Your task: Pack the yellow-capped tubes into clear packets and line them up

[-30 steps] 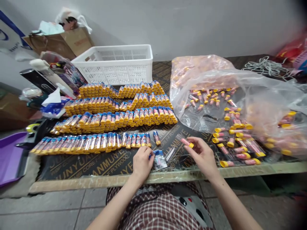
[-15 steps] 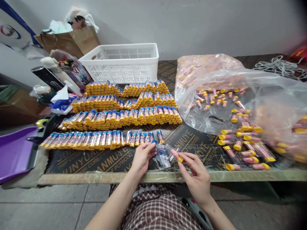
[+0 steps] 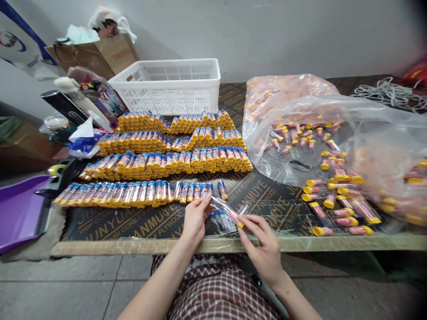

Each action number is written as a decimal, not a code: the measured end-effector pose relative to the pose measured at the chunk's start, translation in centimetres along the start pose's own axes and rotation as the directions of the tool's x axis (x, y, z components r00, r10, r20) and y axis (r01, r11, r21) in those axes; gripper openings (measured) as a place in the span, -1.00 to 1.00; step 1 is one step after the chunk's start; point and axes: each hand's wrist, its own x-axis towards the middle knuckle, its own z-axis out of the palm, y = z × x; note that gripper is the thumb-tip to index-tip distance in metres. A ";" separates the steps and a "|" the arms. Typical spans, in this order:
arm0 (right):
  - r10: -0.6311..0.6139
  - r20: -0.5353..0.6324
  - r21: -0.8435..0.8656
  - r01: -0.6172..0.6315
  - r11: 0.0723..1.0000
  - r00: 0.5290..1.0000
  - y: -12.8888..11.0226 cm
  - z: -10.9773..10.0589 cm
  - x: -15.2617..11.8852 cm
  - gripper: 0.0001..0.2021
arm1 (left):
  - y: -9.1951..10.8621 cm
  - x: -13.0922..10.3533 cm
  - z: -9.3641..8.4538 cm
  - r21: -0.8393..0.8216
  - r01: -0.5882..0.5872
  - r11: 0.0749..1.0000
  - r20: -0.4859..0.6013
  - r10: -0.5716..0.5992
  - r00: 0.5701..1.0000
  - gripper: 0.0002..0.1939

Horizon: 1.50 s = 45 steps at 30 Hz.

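Note:
My right hand [image 3: 258,235] grips the yellow-capped end of a clear tube [image 3: 232,215] with pink-and-white pieces inside. At the tube's far end, the pinched fingers of my left hand [image 3: 197,215] hold clear film; exactly how they meet the tube is too small to tell. Beneath the tube lies a small pile of clear and blue wrappers [image 3: 224,224]. Just beyond stands a lone tube with a blue top [image 3: 222,190]. Left of it runs the front row of blue-and-yellow labelled tubes [image 3: 133,193].
Stacked tube rows [image 3: 187,161] lie behind the front row, before a white basket [image 3: 173,91]. At right, loose yellow-capped tubes [image 3: 347,212] spill from a clear plastic bag [image 3: 276,164]. Bottles [image 3: 65,106] lean at left near a purple dustpan [image 3: 23,213].
My right hand has moved left with the tube, bringing its far end up to my left fingers. The blue piece near my left fingertips no longer shows separately.

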 end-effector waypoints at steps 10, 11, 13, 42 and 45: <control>-0.078 0.149 0.040 0.072 0.997 0.986 1.4 -0.1 0.7 -0.36 | 0.3 -1.5 0.0 0.169 0.108 0.980 0.293 -0.155 0.944 -0.60; -0.091 0.168 0.035 0.086 0.996 0.982 1.5 -0.1 1.0 -0.30 | 0.3 -1.6 0.0 0.200 0.126 0.972 0.317 -0.186 0.930 -0.62; -0.111 0.225 0.061 0.099 0.993 0.968 1.6 -0.3 1.5 -0.20 | 0.2 -2.0 0.0 0.253 0.153 0.955 0.350 -0.238 0.906 -0.66; -0.218 0.383 0.267 0.118 0.956 0.898 1.9 1.8 5.9 -0.17 | 0.3 -2.0 -0.8 0.229 0.081 0.970 0.287 -0.146 0.947 -0.62; -0.229 0.381 0.090 0.211 0.973 0.896 3.2 2.8 8.8 -0.22 | -0.2 -0.9 -1.7 0.521 -0.219 0.825 0.230 0.111 0.967 -0.70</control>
